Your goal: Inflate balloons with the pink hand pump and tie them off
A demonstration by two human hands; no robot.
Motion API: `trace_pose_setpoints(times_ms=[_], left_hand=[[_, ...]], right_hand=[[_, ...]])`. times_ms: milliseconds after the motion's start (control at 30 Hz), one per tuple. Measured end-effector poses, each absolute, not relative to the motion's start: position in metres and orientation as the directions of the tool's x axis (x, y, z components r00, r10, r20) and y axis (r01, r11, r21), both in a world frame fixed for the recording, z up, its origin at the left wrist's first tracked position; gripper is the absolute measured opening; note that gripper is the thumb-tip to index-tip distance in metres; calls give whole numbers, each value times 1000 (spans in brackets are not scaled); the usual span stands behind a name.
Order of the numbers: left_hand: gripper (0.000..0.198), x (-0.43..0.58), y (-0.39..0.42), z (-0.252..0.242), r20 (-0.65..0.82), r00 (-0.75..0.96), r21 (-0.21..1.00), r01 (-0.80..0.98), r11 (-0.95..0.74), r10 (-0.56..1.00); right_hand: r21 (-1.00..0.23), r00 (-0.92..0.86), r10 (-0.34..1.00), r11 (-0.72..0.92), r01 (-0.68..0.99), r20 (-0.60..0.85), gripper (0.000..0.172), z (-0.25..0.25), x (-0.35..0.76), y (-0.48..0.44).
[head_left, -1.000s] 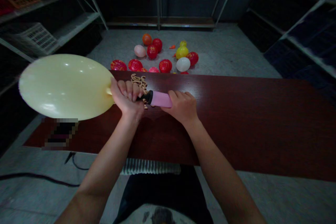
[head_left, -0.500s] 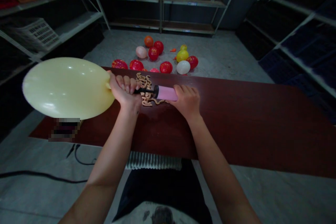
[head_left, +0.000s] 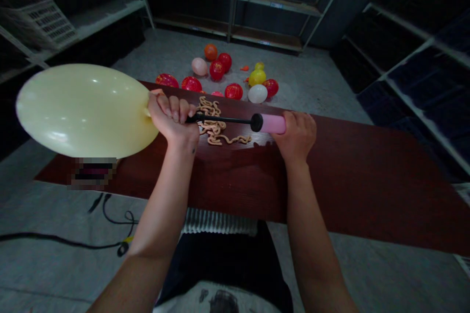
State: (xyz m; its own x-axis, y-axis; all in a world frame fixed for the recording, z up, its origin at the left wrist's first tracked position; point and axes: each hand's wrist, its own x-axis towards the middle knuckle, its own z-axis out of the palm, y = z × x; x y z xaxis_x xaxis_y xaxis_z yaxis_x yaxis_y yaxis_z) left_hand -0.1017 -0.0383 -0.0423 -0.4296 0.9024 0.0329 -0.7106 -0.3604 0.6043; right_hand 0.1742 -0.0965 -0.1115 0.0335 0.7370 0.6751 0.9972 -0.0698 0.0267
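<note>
A large pale yellow balloon [head_left: 86,110] stretches out to the left, its neck at my left hand [head_left: 172,116]. That hand is wrapped round the black handle end of a pump, close to the balloon's neck. My right hand [head_left: 296,136] grips the pink barrel of the hand pump [head_left: 272,123]. Between the two hands a long stretch of thin black rod shows. Tan, wavy uninflated balloons [head_left: 213,124] lie in a loose pile on the dark red table [head_left: 348,171], behind and beneath the rod.
Several red, yellow, white, pink and orange balloons [head_left: 233,91] lie on the floor beyond the table. Shelves [head_left: 271,36] stand at the back and both sides. A blurred-out object [head_left: 93,173] sits at the table's left. A black cable [head_left: 62,240] runs over the floor.
My right hand has moved right with the pink barrel, so more black rod shows. The left hand still holds its end beside the balloon. The view has shifted slightly.
</note>
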Motion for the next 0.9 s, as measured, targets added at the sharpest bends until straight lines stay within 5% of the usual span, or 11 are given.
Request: trace_pose_setpoints(times_ms=[433,900], left_hand=[[65,-107,-39,-51,183,-417,739,-539,-404,890],[75,-43,-64,-45,71,-302,765,-595,-246,951]], right_hand=[[70,-31,838,-9,997,544,42,-101,162,-106],[1,-146,907,159,987,395,40,-89,120,-118]])
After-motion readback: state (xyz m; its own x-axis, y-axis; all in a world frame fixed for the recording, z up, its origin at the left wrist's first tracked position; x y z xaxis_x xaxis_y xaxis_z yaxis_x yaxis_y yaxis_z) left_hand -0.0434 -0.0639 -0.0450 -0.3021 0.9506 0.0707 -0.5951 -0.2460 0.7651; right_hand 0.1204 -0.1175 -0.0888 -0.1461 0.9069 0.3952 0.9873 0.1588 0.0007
